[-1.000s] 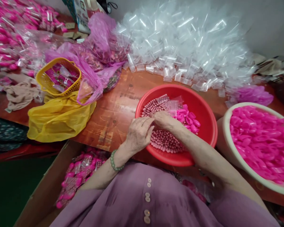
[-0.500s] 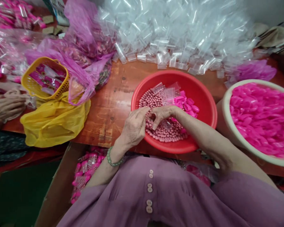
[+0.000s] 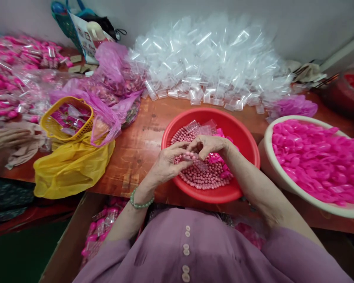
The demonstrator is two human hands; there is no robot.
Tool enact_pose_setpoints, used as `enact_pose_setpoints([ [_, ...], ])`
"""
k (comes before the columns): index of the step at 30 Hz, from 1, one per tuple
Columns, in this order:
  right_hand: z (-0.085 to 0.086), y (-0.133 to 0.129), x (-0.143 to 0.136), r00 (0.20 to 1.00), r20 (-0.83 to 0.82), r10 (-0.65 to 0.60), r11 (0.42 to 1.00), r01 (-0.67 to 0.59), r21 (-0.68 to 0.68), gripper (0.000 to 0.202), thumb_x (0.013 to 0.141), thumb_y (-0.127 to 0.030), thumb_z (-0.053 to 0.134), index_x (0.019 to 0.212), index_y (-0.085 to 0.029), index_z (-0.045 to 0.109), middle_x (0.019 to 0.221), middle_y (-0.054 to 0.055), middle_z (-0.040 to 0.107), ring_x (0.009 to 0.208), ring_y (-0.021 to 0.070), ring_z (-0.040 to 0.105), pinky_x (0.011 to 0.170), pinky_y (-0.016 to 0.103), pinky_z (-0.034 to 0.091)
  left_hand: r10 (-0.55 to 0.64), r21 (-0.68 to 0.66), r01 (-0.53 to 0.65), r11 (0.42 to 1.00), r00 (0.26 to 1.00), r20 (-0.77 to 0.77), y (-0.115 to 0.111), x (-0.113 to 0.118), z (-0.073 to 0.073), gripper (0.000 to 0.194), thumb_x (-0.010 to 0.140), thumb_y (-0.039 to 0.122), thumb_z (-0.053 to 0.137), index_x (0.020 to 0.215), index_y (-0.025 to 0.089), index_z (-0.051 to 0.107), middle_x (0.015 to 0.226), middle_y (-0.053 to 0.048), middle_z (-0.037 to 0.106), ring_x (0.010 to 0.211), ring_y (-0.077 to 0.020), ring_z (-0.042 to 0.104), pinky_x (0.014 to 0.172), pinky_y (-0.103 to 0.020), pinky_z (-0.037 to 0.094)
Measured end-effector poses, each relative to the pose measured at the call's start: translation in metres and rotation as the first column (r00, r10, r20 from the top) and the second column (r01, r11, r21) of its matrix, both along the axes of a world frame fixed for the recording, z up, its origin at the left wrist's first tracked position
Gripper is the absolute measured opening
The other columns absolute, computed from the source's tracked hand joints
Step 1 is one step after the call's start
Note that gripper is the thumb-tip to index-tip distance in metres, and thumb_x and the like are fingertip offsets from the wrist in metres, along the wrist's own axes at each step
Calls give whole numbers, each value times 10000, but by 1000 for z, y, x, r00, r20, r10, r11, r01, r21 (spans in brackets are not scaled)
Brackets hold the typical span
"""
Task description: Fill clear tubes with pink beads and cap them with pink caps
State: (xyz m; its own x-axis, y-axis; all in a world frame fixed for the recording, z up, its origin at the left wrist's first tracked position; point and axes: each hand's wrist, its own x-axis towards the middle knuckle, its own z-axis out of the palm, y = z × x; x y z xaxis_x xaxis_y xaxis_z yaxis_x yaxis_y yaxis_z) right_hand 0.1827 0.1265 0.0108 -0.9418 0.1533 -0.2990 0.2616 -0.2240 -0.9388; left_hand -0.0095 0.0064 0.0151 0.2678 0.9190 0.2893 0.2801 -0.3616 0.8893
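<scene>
A red basin (image 3: pixel 242 137) sits on the wooden table in front of me, holding many small pink beads (image 3: pixel 206 177), some bright pink plastic pieces (image 3: pixel 220 159) and a few clear little bags (image 3: pixel 202 127). My left hand (image 3: pixel 168 163) and my right hand (image 3: pixel 208 144) meet above the beads. Between their fingertips they pinch a small clear bag (image 3: pixel 191 156) with pink beads in it. A green bead bracelet (image 3: pixel 140 203) circles my left wrist.
A white basin (image 3: pixel 271 165) full of bright pink plastic pieces stands at the right. A big heap of clear bags (image 3: pixel 209 63) lies behind. At the left are a yellow basket (image 3: pixel 51 125), a yellow bag (image 3: pixel 70 169), pink bags and another person's hand (image 3: pixel 6 135). Filled packets lie in a carton (image 3: pixel 103 228) below.
Both hands have risen a little from the bead pile and now hold the small bag between them. The camera view has tilted up and shifted.
</scene>
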Motion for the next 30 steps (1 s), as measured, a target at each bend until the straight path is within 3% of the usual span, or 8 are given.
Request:
enact_pose_setpoints([
  [4,18,2,11,988,-12,-152,987,152,47,429,595,-331,899,940,-131,740,791,23,750,646,90,617,625,213,469,16,-169,11,985,988,155,2,1,4,338,833,266,678,1146,141,652,1202,-124,684,1065,-211,654,972,-344,506],
  [10,38,-9,14,919,-88,-384,914,391,103,398,550,-269,934,815,-146,665,704,-32,664,642,84,585,607,213,470,-77,-436,248,865,924,374,2,7,0,219,865,355,649,928,154,590,843,-22,647,792,-137,641,763,-270,528],
  [13,37,-14,8,899,-155,-409,897,427,113,430,540,-210,938,844,-153,639,710,-60,613,615,57,535,555,186,433,-77,-448,291,845,896,436,5,8,1,272,836,388,699,894,153,575,812,-3,624,750,-113,624,749,-251,520],
  [17,36,-17,2,915,-191,-356,914,384,134,399,582,-208,920,862,-159,641,688,-72,581,590,51,498,520,179,407,-85,-448,337,828,865,495,9,7,3,306,823,397,723,942,146,595,819,-17,644,752,-122,633,740,-256,520],
  [24,38,-20,-3,948,-129,-290,943,306,129,351,625,-205,896,879,-152,660,780,-27,658,684,83,597,626,211,498,-38,-474,351,808,833,552,14,7,1,379,778,361,779,1055,130,661,894,-25,636,790,-116,607,742,-242,507],
  [30,36,-20,1,901,-209,-381,903,411,123,533,602,-204,910,1079,-204,672,822,-36,640,693,80,579,616,204,485,89,-454,335,826,718,691,14,10,-2,364,759,368,805,1004,147,652,888,-22,647,768,-104,632,736,-230,539],
])
